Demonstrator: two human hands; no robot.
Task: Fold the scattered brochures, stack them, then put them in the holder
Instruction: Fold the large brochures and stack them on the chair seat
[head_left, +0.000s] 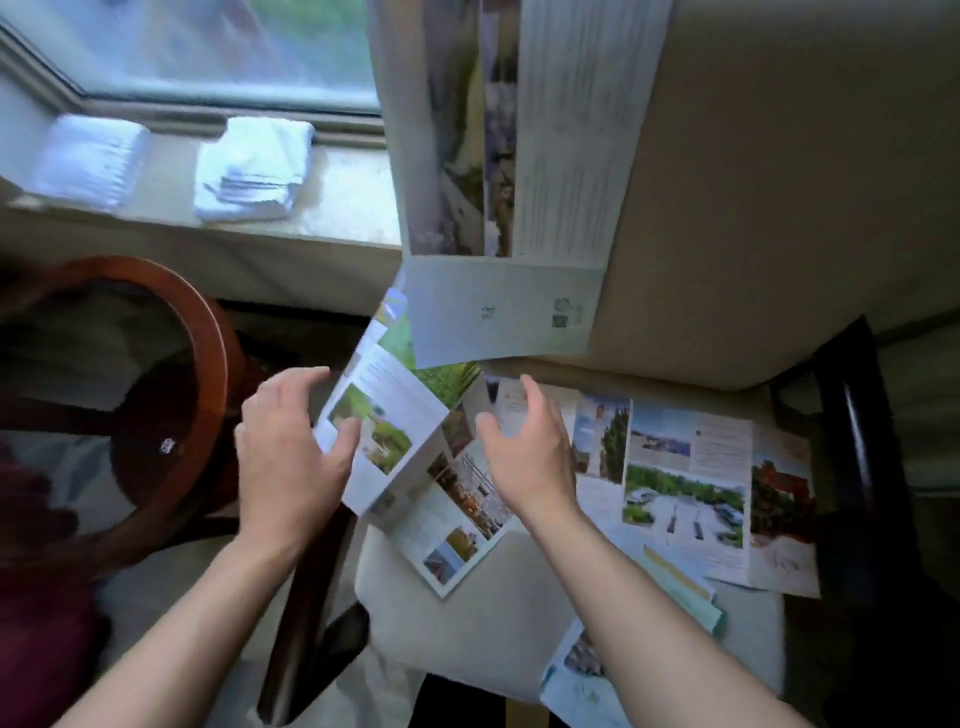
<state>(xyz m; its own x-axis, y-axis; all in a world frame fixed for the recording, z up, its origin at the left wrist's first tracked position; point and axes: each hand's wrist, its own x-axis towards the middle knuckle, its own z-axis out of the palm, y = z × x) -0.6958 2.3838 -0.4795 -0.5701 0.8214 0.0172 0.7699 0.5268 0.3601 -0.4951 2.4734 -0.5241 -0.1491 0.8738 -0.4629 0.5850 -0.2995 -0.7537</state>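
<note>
The left hand (291, 447) grips the left panel of a half-open brochure (400, 452), with the thumb on the printed face and the fingers curled around its outer edge. The right hand (524, 447) hovers just beside the middle fold with relaxed, spread fingers and holds nothing. This brochure lies at the left edge of a pale cushion (467, 639) and partly hangs over it. A wide unfolded brochure (685, 478) lies flat to the right, a tall one (519, 156) leans against the backrest, and a few more sheets (587, 675) lie near the front corner. I see no holder in this view. The paper looks thin, light and glossy, so I think it bends easily and can slide on the cushion. The soft surface gives little support for a sharp crease. It seems best to take each outer panel by its free edge, near the middle, and press along the printed folds.
</note>
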